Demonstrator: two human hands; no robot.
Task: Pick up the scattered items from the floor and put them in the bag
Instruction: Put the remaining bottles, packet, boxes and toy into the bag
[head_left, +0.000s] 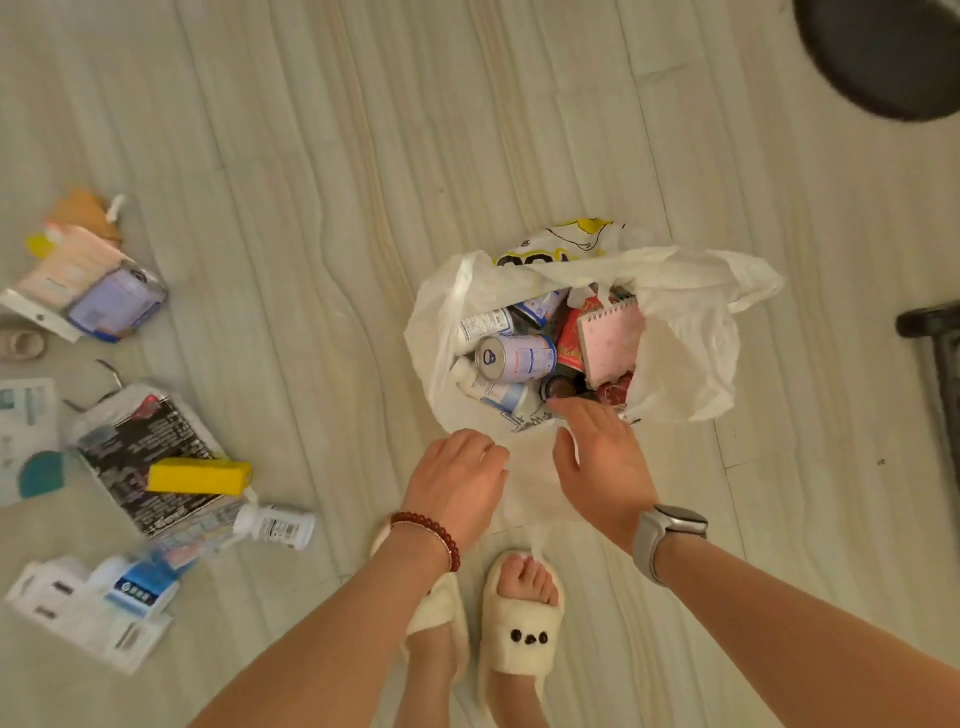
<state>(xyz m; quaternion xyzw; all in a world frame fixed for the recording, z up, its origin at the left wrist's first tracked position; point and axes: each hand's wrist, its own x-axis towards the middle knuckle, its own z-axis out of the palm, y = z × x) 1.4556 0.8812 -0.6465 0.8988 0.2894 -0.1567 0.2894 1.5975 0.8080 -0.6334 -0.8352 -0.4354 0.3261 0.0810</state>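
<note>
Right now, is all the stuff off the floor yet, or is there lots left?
Partly. Done: the white bag already holds a can and a pink notepad. In hand: nothing; the left hand and right hand are at the bag's near edge. Left: the yellow box, white bottle, magazine and packets.

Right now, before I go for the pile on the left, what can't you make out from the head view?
- Left hand: fingers curl out of sight at the bag rim; whether they hold it is unclear.
- Bag's lower contents: hidden under the cans and pink notebook.
- Packages at lower left: motion-blurred, labels unreadable.
- Dark round object: cut off by the top-right edge.
</note>
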